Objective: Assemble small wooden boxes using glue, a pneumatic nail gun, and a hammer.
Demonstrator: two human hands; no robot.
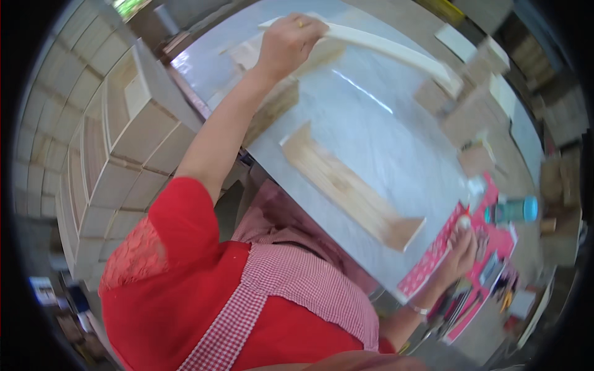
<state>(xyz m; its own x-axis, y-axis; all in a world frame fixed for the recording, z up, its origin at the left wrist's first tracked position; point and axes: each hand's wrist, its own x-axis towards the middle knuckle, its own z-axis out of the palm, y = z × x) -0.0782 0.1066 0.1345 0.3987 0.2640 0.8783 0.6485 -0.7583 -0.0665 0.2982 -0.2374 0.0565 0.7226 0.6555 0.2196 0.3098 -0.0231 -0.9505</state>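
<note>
One long pale board, clamped in our left hand near the table's far edge, seems the piece we're positioning, next calling for steadiness, while our right hand apparently clasps a red-tipped bottle by the near-right corner.

Left hand is sitting well forward and left of right hand, left forearm running straight behind it, both hands holding fingers bent, right forearm lying behind its hand.
</note>
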